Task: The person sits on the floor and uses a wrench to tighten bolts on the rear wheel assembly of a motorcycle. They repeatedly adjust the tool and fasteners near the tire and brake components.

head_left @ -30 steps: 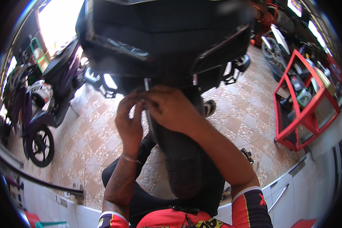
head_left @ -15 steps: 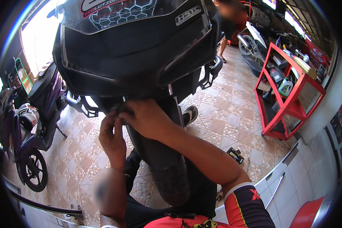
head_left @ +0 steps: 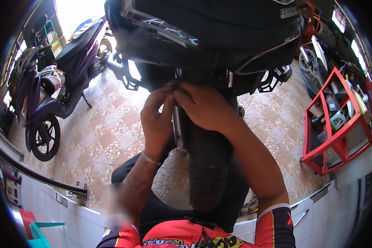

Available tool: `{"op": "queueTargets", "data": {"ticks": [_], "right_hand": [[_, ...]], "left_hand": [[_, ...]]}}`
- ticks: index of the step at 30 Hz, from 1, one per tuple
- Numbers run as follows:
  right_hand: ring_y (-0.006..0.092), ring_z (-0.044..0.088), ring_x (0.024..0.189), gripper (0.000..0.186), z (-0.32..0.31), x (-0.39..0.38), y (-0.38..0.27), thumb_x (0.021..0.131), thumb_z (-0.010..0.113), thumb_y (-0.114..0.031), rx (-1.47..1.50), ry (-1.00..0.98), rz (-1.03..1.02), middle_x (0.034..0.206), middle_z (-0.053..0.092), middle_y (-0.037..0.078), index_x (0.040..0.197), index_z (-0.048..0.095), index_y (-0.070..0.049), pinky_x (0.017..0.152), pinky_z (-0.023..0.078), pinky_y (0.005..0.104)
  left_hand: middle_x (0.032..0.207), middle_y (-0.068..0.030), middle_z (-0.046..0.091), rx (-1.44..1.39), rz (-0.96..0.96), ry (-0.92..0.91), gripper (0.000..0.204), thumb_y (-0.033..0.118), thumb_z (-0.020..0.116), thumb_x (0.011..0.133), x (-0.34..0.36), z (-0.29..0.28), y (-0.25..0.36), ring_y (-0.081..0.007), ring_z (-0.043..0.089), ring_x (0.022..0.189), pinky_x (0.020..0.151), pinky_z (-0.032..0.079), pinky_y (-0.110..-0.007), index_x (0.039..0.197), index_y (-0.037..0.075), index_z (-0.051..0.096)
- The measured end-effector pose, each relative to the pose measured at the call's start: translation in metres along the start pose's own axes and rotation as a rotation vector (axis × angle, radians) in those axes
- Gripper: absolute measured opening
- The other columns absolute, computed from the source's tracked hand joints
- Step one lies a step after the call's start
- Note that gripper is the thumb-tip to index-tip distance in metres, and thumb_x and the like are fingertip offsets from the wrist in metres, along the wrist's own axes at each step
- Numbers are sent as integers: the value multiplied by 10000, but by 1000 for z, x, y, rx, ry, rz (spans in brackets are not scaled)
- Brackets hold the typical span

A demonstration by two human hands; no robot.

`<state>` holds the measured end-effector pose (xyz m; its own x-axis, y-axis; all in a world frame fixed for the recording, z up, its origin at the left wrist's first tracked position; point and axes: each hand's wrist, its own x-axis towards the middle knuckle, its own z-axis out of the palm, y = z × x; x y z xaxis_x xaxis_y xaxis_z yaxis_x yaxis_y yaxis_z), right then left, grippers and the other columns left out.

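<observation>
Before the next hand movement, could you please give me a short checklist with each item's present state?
1. Left hand below the black bodywork: ok.
2. Right hand close beside it: ok.
3. Any small part between them secure: cannot tell, too dark.
4. Bracelet removed: not ok, worn on the left wrist.
5. Front wheel between the legs: ok.
6. Red cart apart from both hands: ok.

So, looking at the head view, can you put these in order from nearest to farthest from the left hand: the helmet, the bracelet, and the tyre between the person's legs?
1. Bracelet: just below the left hand, around its wrist.
2. Tyre: lower down, to that hand's right.
3. Helmet: far off to the left, by the purple scooter.
</observation>
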<state>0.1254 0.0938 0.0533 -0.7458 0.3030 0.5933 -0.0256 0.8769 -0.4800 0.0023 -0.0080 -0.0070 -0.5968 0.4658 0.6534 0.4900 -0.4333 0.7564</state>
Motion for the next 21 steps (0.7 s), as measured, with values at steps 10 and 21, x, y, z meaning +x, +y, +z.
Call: {"op": "queueTargets", "data": {"ticks": [10, 21], "right_hand": [[441, 685, 857, 340, 2, 4, -2, 1045, 535, -346, 92, -20, 87, 910, 706, 228, 1048, 657, -28, 758, 536, 496], [442, 684, 856, 328, 4, 2, -2, 1052, 510, -303, 75, -22, 97, 905, 704, 225, 1017, 657, -13, 761, 530, 506]], "left_hand": [[1013, -85, 719, -7, -21, 15, 199, 100, 650, 1004, 0, -3, -2, -140, 685, 913, 837, 534, -289, 1159, -15, 699], [1068, -87, 729, -97, -90, -5, 172, 106, 669, 1003, -8, -1, -1, -145, 678, 973, 889, 525, -298, 1113, -19, 713]]}}
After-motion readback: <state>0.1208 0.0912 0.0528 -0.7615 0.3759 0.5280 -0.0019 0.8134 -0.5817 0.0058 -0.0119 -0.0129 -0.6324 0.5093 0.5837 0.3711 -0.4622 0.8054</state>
